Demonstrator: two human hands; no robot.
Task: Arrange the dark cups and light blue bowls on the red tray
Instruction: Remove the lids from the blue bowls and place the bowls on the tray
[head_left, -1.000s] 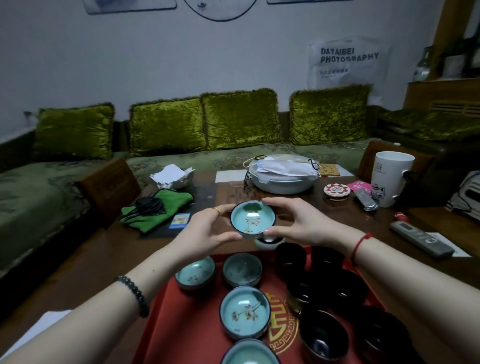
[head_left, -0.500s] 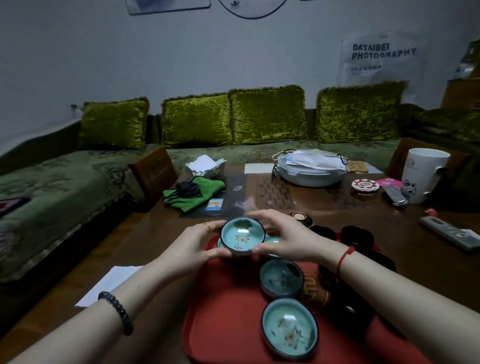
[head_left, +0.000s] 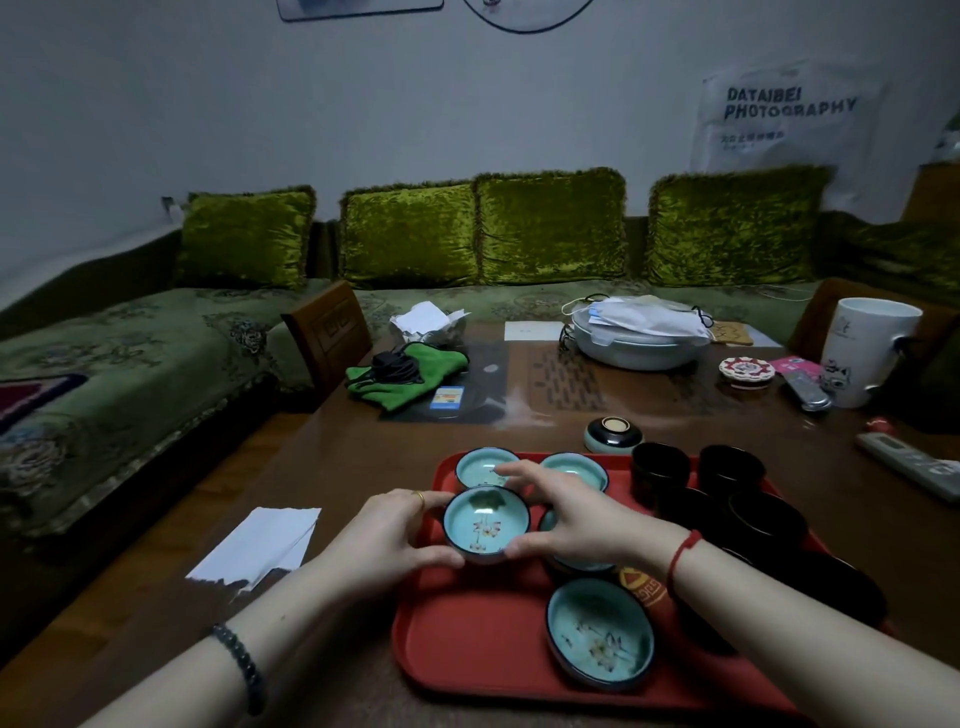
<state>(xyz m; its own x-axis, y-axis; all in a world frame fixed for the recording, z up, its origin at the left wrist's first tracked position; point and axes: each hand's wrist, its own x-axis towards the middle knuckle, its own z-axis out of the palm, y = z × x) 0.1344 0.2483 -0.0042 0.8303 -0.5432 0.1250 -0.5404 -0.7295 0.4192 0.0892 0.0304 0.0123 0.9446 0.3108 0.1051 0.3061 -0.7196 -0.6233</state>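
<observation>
While both hands are wrapping around one light blue bowl (head_left: 487, 525), the person is holding it over the left side of the red tray (head_left: 483, 639). The left hand (head_left: 387, 535) is cupping the bowl's left side and the right hand (head_left: 576, 514) is cupping its right side, so both are gripping it, fingers curled close. It is hard to tell if the bowl is touching the tray yet or hanging just above it.

Two more blue bowls (head_left: 485, 466) are sitting just past the fingers, and another blue bowl (head_left: 600, 631) is sitting nearer the person, below the right wrist. The dark cups (head_left: 730, 470) are standing off past the right hand.

The bowl is round, so it has no long side. The open spot is looking like it is right under the hands — so the next move is probably straight down, with both hands equally near.
</observation>
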